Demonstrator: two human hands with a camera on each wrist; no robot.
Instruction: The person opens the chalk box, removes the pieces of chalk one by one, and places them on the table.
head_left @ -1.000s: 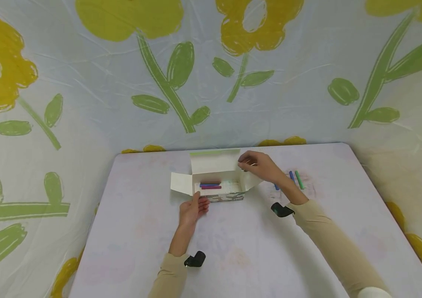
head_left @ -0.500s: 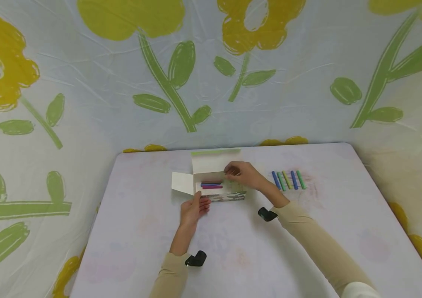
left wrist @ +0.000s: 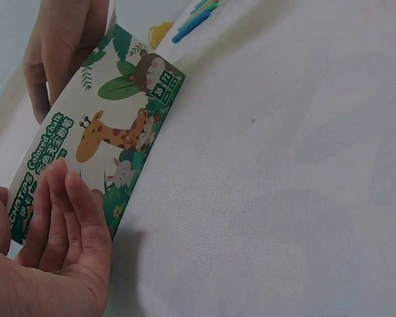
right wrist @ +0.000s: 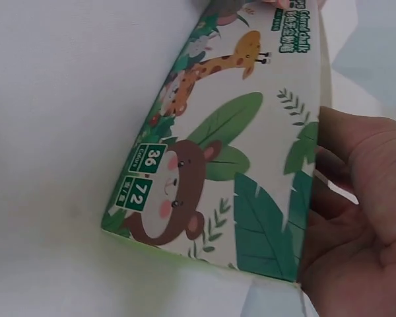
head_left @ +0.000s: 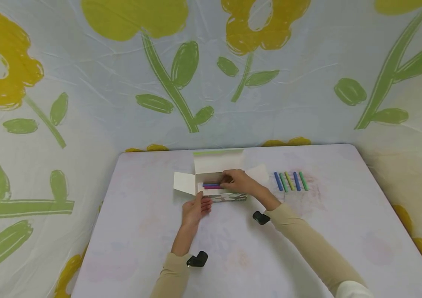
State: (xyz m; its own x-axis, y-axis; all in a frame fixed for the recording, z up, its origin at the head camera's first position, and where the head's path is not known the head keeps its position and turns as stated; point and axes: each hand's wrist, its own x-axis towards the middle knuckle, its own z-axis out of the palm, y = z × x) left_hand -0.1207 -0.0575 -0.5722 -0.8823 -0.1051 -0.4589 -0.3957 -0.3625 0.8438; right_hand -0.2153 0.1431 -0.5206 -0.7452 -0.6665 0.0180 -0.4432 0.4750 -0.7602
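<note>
A person's left hand [head_left: 195, 208] rests flat-fingered against an open chalk box [head_left: 221, 188]; the right hand [head_left: 237, 182] reaches inside, its grip hidden.

raised lid flap [head_left: 218, 161] walls the chalk box [head_left: 221, 191] behind.

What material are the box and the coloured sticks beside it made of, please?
The box looks like thin printed cardboard: folded white flaps, a smooth printed animal picture, slightly bent wall. The sticks are probably chalk: matte, short, with faint coloured smudges around them, and the box print reads "Colored chalk".
</note>
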